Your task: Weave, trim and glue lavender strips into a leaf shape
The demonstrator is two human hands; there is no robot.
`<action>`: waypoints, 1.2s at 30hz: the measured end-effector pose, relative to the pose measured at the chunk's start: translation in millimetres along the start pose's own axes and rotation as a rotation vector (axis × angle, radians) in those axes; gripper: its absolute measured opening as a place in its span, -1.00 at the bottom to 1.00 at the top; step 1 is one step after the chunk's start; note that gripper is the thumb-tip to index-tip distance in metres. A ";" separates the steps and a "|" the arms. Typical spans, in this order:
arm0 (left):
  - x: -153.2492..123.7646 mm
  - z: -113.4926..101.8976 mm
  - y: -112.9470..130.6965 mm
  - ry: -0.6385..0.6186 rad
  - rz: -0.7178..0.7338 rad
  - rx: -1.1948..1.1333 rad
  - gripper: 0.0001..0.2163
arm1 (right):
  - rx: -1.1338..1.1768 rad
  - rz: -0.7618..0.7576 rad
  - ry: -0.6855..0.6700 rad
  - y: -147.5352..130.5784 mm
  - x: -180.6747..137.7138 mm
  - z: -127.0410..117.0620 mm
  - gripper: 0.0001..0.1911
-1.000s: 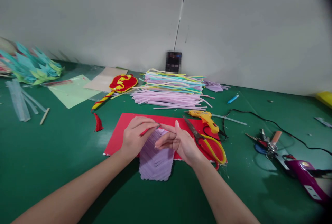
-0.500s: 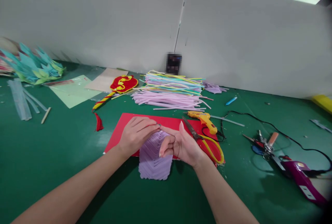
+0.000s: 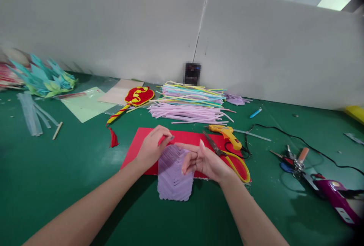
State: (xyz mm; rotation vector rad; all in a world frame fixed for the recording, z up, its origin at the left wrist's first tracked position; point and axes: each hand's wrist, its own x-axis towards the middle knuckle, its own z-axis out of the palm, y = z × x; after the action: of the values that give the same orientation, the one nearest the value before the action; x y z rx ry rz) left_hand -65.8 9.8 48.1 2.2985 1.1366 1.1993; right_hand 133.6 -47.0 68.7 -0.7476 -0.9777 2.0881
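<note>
A purple piece of ridged strips in a chevron pattern (image 3: 174, 185) lies partly on a red board (image 3: 145, 139) and partly over its near edge. My left hand (image 3: 153, 145) is just above its top end, fingertips drawn together in a pinch; anything between them is too small to make out. My right hand (image 3: 209, 162) is palm up over the piece's right side. Its index finger points left toward the left fingertips, its thumb stands up and the other fingers are loosely curled, holding nothing visible. Yellow-handled scissors (image 3: 236, 166) lie beside the right hand.
A yellow glue gun (image 3: 227, 135) lies behind the scissors. Bundled pastel pipe cleaners (image 3: 187, 113) are at the back. A red and yellow fan-shaped ornament (image 3: 139, 96) lies left of them. Further right are keys (image 3: 297, 164) and a purple-handled tool (image 3: 335, 196) with a cord.
My left hand has lifted off my right index fingertip and its fingers have bent inward. The right hand keeps its pose. The whole view has shifted slightly.
</note>
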 end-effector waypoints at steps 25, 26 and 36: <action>22.5 -55.1 -42.5 0.385 -0.260 0.306 -0.54 | -1.467 -0.429 1.063 3.9 -43.1 -55.3 -0.64; 20.7 -46.4 -34.9 0.313 -0.245 0.258 -0.58 | -1.506 -0.399 1.038 9.6 -46.3 -55.3 -0.62; -15.5 -21.1 -3.1 -0.563 -0.269 0.039 -0.40 | -1.676 -0.416 1.157 38.3 -65.2 -56.0 -0.64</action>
State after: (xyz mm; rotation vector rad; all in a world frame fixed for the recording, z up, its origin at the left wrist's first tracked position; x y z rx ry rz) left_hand -89.3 -1.9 50.6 2.2061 1.1927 0.3931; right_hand 199.4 -93.3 20.0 -1.8933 -1.6828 -0.1401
